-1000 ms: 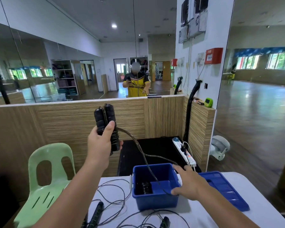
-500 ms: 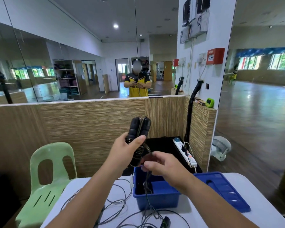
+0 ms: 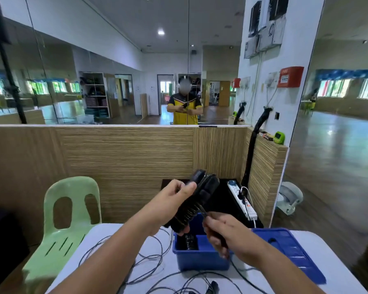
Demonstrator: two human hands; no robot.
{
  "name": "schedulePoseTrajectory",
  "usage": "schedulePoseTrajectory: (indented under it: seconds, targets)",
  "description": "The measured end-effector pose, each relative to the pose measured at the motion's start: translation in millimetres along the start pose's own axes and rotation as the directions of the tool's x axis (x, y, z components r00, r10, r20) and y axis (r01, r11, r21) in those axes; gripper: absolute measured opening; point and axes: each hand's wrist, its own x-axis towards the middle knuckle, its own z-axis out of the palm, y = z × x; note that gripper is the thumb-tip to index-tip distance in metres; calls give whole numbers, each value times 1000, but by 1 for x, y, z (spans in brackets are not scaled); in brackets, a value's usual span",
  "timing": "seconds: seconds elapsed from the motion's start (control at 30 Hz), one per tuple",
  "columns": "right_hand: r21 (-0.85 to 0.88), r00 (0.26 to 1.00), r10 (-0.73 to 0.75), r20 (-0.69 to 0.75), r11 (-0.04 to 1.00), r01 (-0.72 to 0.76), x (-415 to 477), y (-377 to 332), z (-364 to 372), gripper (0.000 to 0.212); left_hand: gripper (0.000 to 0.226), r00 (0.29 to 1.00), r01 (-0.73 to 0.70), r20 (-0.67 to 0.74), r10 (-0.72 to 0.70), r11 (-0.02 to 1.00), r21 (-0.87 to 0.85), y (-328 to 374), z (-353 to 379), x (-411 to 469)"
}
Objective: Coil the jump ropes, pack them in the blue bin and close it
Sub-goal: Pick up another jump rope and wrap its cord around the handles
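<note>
My left hand (image 3: pixel 171 200) grips two black jump rope handles (image 3: pixel 202 189) held together, tilted, just above the open blue bin (image 3: pixel 202 262). Thin cord is wound in coils around their lower part. My right hand (image 3: pixel 225 234) is closed on the cord right below the handles, over the bin. Another coiled rope (image 3: pixel 189 240) lies inside the bin. The blue lid (image 3: pixel 289 249) lies flat to the right of the bin. Loose ropes (image 3: pixel 149 264) sprawl over the white table (image 3: pixel 106 236) to the left and in front.
A green plastic chair (image 3: pixel 68 213) stands at the table's left. Behind the table are a wooden partition (image 3: pixel 123 158), a black surface with a white power strip (image 3: pixel 242 200), and a mirror wall. A small fan (image 3: pixel 289 198) sits on the floor at the right.
My left hand brought the handles down and right, from high on the left to just over the bin. My right hand left the bin rim, took the cord and wound it on the handles.
</note>
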Motion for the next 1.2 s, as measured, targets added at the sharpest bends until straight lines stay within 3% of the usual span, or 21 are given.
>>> schedulePoseTrajectory:
  seconds: [0.13, 0.33, 0.6, 0.73, 0.8, 0.93, 1.0, 1.1, 1.2]
  targets:
    - [-33, 992, 48, 116, 998, -44, -7, 6, -8, 44, 42, 992, 124, 9, -124, 992, -18, 1, 5, -1]
    - [-189, 984, 46, 171, 982, -13, -4, 8, -33, 46, 16, 987, 89, 132, -97, 994, 63, -3, 8, -1]
    - [-279, 990, 41, 132, 960, -3, -4, 20, -37, 48, 38, 953, 79, 291, -80, 997, 16, -2, 2, -12]
    - [-419, 992, 88, 85, 907, -45, -2, 23, -36, 37, 33, 937, 69, 340, -76, 997, 32, -4, 5, -14]
    - [-550, 992, 103, 73, 834, -46, 6, 22, -42, 21, 26, 916, 69, 393, -81, 997, 46, -6, 7, -13]
    - [-708, 972, 191, 139, 706, -37, 27, 17, -58, 13, 24, 878, 80, 456, -144, 984, 157, -11, 10, -13]
    - [-804, 961, 218, 170, 595, 7, 33, -1, -55, 12, 31, 890, 8, 432, -143, 954, 300, -16, 12, -10]
    - [-899, 955, 242, 173, 434, 53, 42, -30, -50, 18, 48, 925, -126, 366, -101, 827, 548, -24, 16, -2]
    - [-957, 962, 231, 149, 280, 81, 48, -55, -45, 23, 46, 943, -119, 319, -90, 806, 580, -31, 16, 8]
